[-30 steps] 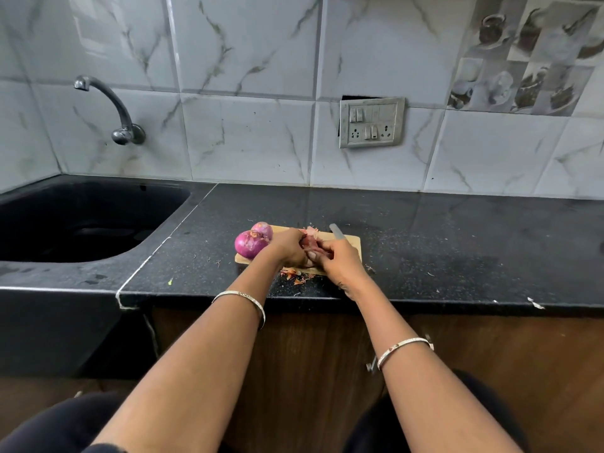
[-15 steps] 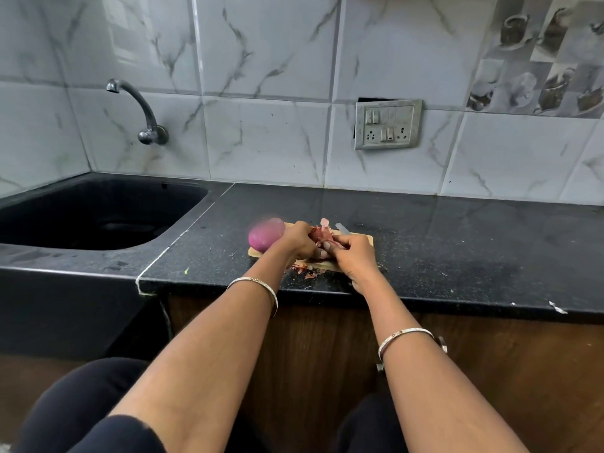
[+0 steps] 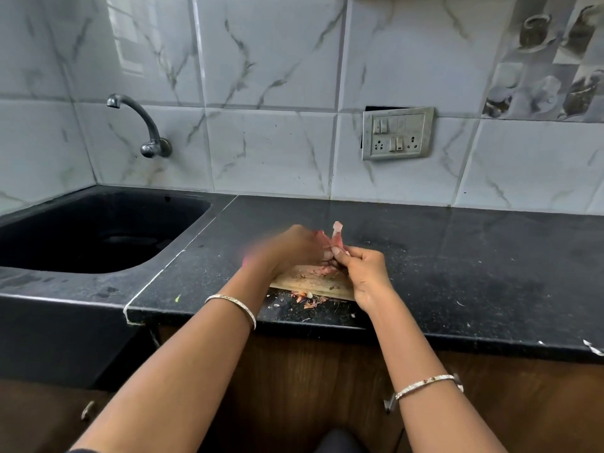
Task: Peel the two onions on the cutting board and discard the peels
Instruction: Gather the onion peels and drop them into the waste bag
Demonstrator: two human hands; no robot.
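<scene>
My left hand [image 3: 291,246] is motion-blurred above the wooden cutting board [image 3: 313,285] and curls around an onion [image 3: 316,233], of which only a pink sliver shows past the fingers. My right hand [image 3: 362,271] sits close against it and pinches a strip of reddish peel [image 3: 337,235] that sticks upward. A faint pink blur [image 3: 247,256] shows by my left wrist, probably the second onion; I cannot tell it clearly. Loose peel scraps [image 3: 305,297] lie on the board's near edge and on the counter in front of it.
The board sits near the front edge of a black stone counter [image 3: 457,256]. A black sink [image 3: 91,233] with a wall tap [image 3: 143,125] lies to the left. A switch plate [image 3: 397,134] is on the tiled wall. Wooden cabinet fronts are below.
The view has shifted left and closer. My right hand has pulled a peel strip up off the onion in my left hand. The purple onion to the left is now mostly hidden behind my blurred left hand.
</scene>
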